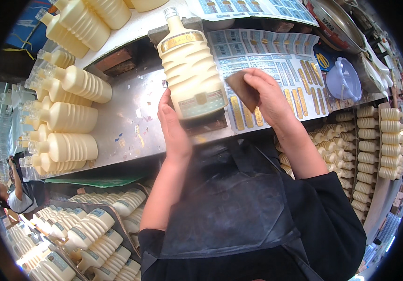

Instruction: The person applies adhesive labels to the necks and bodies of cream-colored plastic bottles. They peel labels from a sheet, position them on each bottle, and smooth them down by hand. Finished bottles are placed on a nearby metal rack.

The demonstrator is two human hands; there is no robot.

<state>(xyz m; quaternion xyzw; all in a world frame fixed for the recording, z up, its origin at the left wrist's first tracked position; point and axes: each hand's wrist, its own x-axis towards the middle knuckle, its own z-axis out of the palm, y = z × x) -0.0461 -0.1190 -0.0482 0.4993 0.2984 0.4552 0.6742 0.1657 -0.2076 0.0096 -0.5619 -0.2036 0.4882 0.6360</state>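
Cream bottle [193,77] against left hand [172,125]

Left grip [175,131]: upright, cupped | right grip [268,97]: pinching, angled leftward

a metal-topped bench [117,112], low racks [377,206], a bright strip light [390,243] at lower right.

A gold label [182,41] is crossing the shoulder of the cream bottle [192,75], and a pale green label [210,104] is banding its base (both are carrying lettering too small to make out). Blue labels [267,43] and gold strips [236,112] are covering the printed sheets [308,99]; blue-grey labels [79,233] are showing on racked bottles [89,225].
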